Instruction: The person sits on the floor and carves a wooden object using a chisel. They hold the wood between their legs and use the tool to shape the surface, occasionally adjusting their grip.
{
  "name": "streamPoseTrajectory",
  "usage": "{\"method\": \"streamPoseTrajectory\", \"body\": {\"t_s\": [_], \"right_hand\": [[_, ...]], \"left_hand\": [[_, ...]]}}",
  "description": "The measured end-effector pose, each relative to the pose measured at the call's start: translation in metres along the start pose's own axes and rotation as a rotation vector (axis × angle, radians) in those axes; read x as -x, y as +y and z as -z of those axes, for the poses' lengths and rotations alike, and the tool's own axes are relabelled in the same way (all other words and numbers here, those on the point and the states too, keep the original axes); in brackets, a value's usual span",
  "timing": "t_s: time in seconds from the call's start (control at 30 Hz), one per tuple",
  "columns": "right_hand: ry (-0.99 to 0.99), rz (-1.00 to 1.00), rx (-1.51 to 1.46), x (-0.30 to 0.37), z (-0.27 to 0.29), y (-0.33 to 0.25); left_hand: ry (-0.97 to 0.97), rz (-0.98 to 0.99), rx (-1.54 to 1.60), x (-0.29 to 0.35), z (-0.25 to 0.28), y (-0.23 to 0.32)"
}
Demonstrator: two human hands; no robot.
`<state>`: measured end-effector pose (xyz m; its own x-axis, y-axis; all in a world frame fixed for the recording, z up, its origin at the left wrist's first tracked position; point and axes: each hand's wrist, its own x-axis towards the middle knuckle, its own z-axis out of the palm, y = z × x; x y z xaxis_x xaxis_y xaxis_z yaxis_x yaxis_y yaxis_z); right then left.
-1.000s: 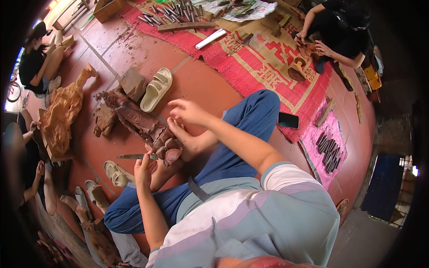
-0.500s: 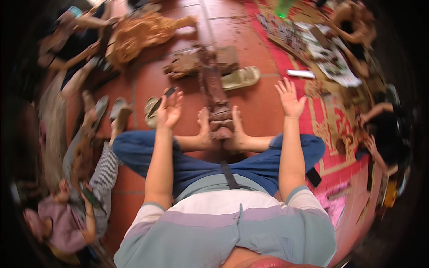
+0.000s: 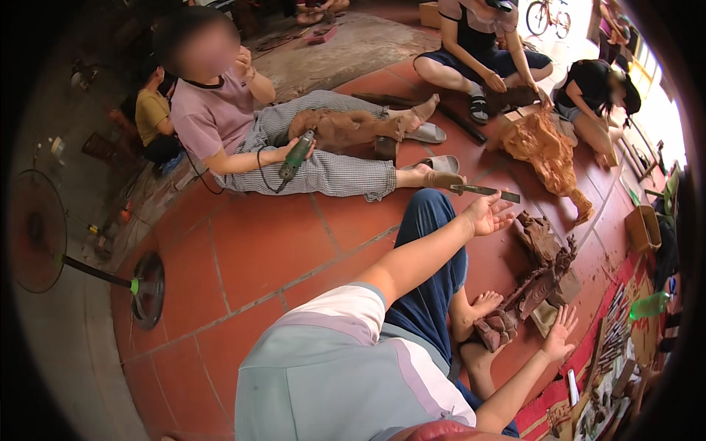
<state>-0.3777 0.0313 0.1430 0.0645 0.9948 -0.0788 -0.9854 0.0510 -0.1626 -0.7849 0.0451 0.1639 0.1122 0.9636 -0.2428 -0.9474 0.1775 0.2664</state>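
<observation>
Both hands (image 3: 488,214) (image 3: 560,331) empty — fingers spread, near carving (image 3: 533,283).

Red tiled floor (image 3: 250,242) — standing fan (image 3: 37,231) at left — daylight far right

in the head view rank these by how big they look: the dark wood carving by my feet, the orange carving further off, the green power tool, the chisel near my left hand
1. dark wood carving
2. orange carving, though farther away, so unsure
3. green power tool and chisel look alike

Chisel rack (image 3: 616,334) too small to tell tools apart; mat (image 3: 559,411) cut by rim.
</observation>
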Motion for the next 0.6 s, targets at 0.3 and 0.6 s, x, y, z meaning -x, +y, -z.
{"method": "streamPoseTrajectory", "body": {"t_s": [0.3, 0.6], "right_hand": [[0.032, -0.015, 0.004, 0.013, -0.003, -0.011], [0.009, 0.018, -0.014, 0.032, 0.026, -0.029]], "left_hand": [[0.064, 0.023, -0.172, 0.021, 0.011, -0.004], [0.135, 0.027, -0.242, 0.028, 0.021, 0.001]]}}
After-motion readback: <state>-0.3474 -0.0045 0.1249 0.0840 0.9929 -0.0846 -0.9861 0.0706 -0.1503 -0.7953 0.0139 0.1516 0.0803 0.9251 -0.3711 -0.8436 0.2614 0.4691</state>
